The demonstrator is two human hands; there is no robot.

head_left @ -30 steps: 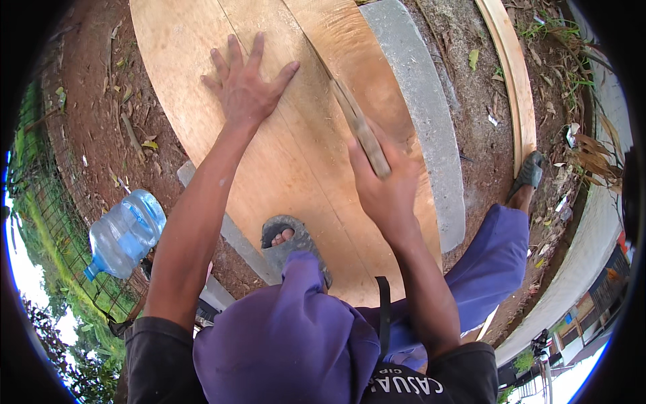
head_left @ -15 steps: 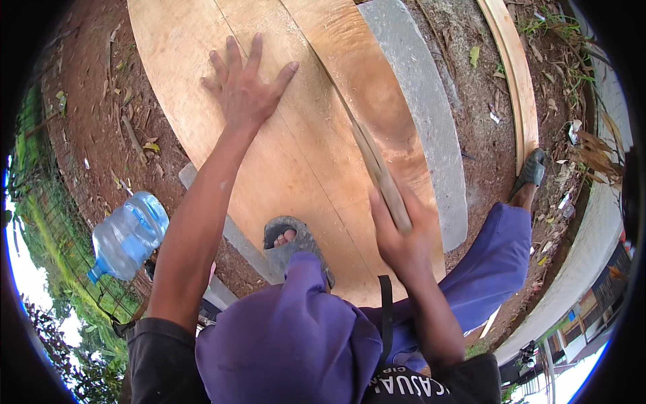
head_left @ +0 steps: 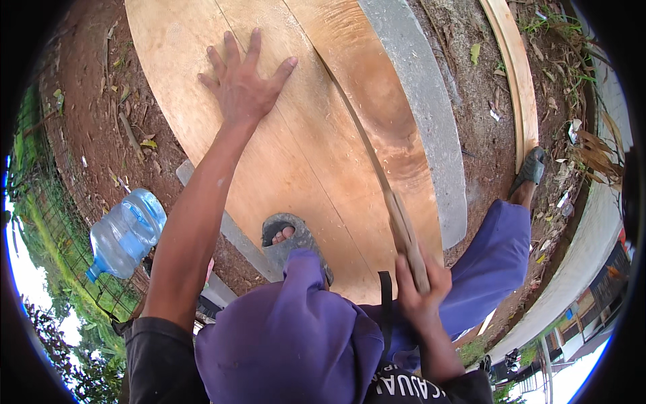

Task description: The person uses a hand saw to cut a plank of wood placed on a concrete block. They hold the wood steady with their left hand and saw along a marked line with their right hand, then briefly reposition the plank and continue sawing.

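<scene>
A large plywood sheet (head_left: 269,161) lies below me, with pencil-like lines along its length. My left hand (head_left: 245,87) rests flat on it with the fingers spread. Wrapped round the wooden handle of a hand saw (head_left: 408,239), my right hand (head_left: 425,286) is closed at the near right part of the sheet. Seen almost edge-on, the saw's narrow blade runs forward from the handle along a dark slit in the plywood. How deep the blade sits is hidden. Fine sawdust is scattered over the wood.
My sandalled foot (head_left: 289,239) stands on the sheet; the other foot (head_left: 530,168) is on the ground by a long timber strip (head_left: 515,74). A grey slab (head_left: 431,114) shows under the sheet's right side. At left lies a large clear blue water bottle (head_left: 128,232), near a wire fence.
My right hand has drawn the saw back toward me and slightly right, so more of its blade shows ahead of the handle. My left hand stays on the sheet.
</scene>
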